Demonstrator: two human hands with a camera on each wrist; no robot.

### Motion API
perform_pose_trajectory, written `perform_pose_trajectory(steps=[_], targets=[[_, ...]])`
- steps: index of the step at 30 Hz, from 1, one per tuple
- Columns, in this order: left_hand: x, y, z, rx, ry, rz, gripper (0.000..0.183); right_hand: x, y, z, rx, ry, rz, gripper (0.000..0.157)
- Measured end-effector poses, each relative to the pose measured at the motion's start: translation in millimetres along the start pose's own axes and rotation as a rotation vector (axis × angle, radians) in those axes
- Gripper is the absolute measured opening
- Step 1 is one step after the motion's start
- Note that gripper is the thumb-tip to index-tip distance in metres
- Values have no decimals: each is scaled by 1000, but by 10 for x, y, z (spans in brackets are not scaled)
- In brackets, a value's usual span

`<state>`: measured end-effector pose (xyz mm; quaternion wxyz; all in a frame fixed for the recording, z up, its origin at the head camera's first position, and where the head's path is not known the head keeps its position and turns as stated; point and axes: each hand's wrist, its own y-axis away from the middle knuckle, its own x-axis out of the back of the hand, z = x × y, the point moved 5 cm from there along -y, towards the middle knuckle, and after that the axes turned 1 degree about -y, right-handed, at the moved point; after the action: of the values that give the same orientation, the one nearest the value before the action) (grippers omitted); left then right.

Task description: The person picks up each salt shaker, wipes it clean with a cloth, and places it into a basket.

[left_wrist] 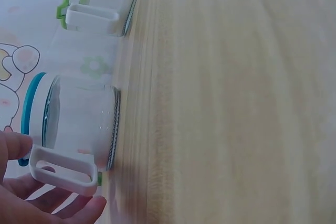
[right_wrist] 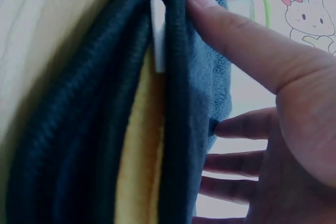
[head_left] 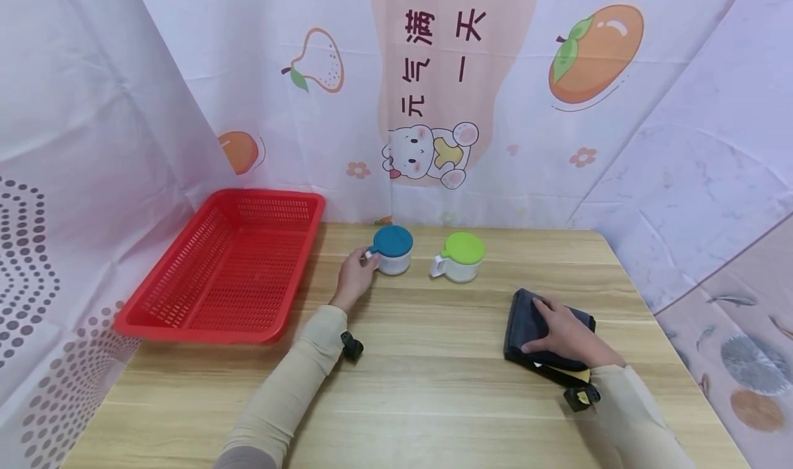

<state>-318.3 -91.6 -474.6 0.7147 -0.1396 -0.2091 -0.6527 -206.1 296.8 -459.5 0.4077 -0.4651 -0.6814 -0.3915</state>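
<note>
A clear seasoning jar with a blue lid [head_left: 393, 241] and a white handle [left_wrist: 63, 171] stands upright at the back of the table. My left hand [head_left: 357, 274] is at this handle, its fingers loosely curled round it and one digit by the lid's tab. To the right stands a similar jar with a green lid [head_left: 464, 248]. My right hand [head_left: 566, 332] rests on a folded dark grey towel [head_left: 526, 317], thumb near its edge and fingers spread fairly straight over the top. Yellow cloth [right_wrist: 139, 150] and a white tag [right_wrist: 158, 35] show between the folds.
A red plastic basket [head_left: 303, 262] with perforated sides stands at the left of the wooden table [head_left: 396, 386]. A printed curtain [head_left: 347, 124] hangs behind the table's back edge. Each wrist bears a small black device [head_left: 352, 346].
</note>
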Motion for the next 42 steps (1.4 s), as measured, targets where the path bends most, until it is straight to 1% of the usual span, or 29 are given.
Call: perform_pose_trajectory(steps=[5, 10, 16, 21, 26, 30, 33, 37, 42], targets=[[10, -5, -12, -7, 19, 22, 43, -47, -29, 34, -53, 52, -49, 116], [8, -8, -22, 12, 42, 20, 43, -69, -75, 62, -89, 101, -50, 118], [-1, -13, -13, 31, 69, 16, 43, -55, -125, 89, -93, 122, -34, 116], [-6, -17, -19, 36, 81, 11, 45, -60, -113, 85, -82, 119, -21, 110], [1, -15, -33, 37, 92, 24, 44, -63, -84, 64, -56, 108, 20, 97], [4, -23, -26, 18, 116, 44, 49, -58, -75, 54, -50, 91, 67, 74], [11, -32, -19, -8, 130, 71, 48, -54, -85, 38, -45, 86, 94, 60], [13, -33, -34, -25, 133, 83, 41, -55, -86, 34, -34, 100, 128, 50], [11, -33, -67, -23, 163, 77, 40, -40, -58, 47, -24, 122, 191, 42]])
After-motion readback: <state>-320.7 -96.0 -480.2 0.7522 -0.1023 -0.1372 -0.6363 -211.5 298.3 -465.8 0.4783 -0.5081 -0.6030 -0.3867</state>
